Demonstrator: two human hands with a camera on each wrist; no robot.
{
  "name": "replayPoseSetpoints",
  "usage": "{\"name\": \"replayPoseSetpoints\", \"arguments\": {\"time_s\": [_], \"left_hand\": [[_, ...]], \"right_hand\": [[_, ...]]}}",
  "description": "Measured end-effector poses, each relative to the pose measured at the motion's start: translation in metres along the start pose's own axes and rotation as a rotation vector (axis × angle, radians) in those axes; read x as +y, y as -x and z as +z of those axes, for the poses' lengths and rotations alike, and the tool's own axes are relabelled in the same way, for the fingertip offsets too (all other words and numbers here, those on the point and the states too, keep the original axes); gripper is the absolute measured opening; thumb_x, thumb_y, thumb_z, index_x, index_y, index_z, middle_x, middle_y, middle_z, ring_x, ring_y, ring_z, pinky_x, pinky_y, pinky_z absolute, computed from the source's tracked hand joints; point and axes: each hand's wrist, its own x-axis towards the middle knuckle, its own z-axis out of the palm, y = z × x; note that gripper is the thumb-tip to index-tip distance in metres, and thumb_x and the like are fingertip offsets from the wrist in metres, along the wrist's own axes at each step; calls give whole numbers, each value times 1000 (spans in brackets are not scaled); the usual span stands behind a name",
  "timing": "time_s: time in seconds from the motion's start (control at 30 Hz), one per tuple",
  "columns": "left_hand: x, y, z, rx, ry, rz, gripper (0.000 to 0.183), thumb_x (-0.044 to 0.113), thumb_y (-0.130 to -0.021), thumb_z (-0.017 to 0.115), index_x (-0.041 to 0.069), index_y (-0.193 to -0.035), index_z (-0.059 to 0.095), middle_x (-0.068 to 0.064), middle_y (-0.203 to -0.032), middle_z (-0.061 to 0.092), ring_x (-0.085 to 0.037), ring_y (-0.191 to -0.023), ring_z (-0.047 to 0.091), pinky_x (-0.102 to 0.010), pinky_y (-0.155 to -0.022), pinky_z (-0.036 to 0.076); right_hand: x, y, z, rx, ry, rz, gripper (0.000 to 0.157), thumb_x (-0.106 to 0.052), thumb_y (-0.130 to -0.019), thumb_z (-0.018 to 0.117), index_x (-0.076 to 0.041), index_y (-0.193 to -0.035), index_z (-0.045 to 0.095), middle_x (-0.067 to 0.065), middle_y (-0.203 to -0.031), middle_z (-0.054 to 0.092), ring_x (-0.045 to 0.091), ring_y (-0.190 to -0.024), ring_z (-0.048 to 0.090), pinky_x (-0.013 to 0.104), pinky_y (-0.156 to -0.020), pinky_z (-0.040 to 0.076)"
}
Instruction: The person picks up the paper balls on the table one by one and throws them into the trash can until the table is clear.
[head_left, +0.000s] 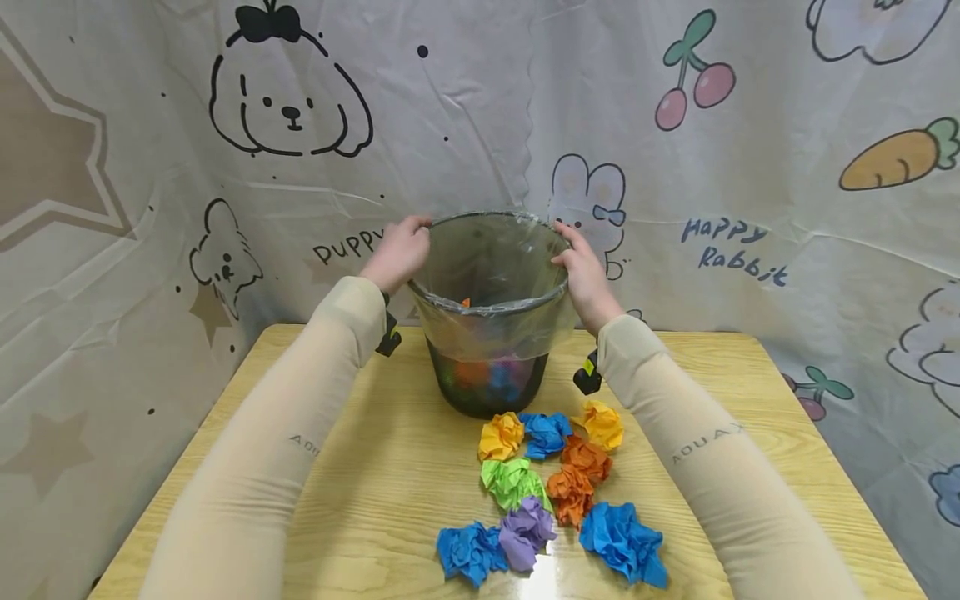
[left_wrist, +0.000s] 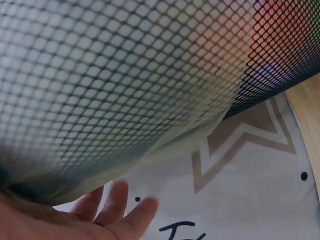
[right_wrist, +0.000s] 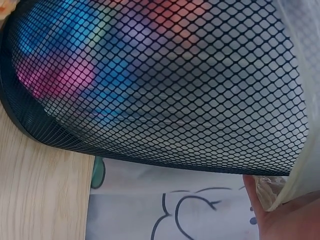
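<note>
A dark mesh wastebasket (head_left: pixel 491 387) stands near the table's far edge, tilted slightly toward me. A clear plastic bin liner (head_left: pixel 450 329) lines it and folds down over the rim. Coloured paper balls (right_wrist: pixel 55 75) show through the mesh low inside. My left hand (head_left: pixel 405 250) grips the liner at the rim's left side; in the left wrist view several of its fingers (left_wrist: pixel 117 205) extend outside the basket, the thumb hidden. At the right side, my right hand (head_left: pixel 585 275) pinches liner and rim between thumb and fingers, and bunched plastic (right_wrist: pixel 270 190) shows beside that hand.
In front of the wastebasket, crumpled paper balls lie on the wooden table (head_left: pixel 375 475): blue (head_left: pixel 622 542), purple (head_left: pixel 527 533), green (head_left: pixel 516 483), orange (head_left: pixel 572 493) and yellow (head_left: pixel 602 425). A printed cloth (head_left: pixel 465 108) hangs behind and beside the table.
</note>
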Motion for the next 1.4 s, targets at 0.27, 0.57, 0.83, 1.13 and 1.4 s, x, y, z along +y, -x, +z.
{"name": "replayPoseSetpoints", "arguments": {"time_s": [0.27, 0.57, 0.83, 1.13, 1.4], "left_hand": [[-10, -2, 6, 28, 143, 17, 54, 10, -108, 23, 3, -162, 26, -14, -166, 26, -27, -151, 25, -41, -118, 26], [-10, -1, 13, 85, 195, -17, 53, 11, -109, 22, 5, -159, 35, -13, -165, 31, -25, -152, 24, -38, -121, 23], [-9, 1, 12, 100, 169, -33, 52, 12, -109, 23, 7, -159, 36, -11, -164, 33, -25, -151, 26, -39, -122, 21], [-15, 3, 5, 96, 177, -50, 53, 11, -109, 21, 7, -160, 33, -11, -165, 32, -26, -152, 25, -40, -122, 21], [-16, 5, 3, 97, 165, -58, 53, 11, -109, 22, 7, -161, 32, -11, -165, 31, -26, -152, 24, -40, -122, 21]], "right_hand": [[1, 2, 4, -13, 15, 0, 64, -12, -100, 38, -23, -162, 33, -3, -170, 18, 16, -155, 11, 46, -124, 9], [2, 3, 0, -29, -11, 37, 66, -17, -104, 39, -24, -166, 17, -11, -170, 9, 11, -155, 3, 41, -124, 4], [1, 6, -1, -32, -94, 94, 65, -39, -110, 39, -23, -167, 11, -9, -171, 4, 11, -155, -1, 39, -124, 3], [8, 11, -4, -95, -211, 47, 66, -52, -110, 27, -19, -166, 15, -6, -171, 10, 13, -155, 6, 39, -124, 6], [16, 23, -11, -171, -164, 57, 67, -60, -108, 17, -25, -165, 21, -4, -170, 18, 21, -155, 15, 46, -124, 13]]}}
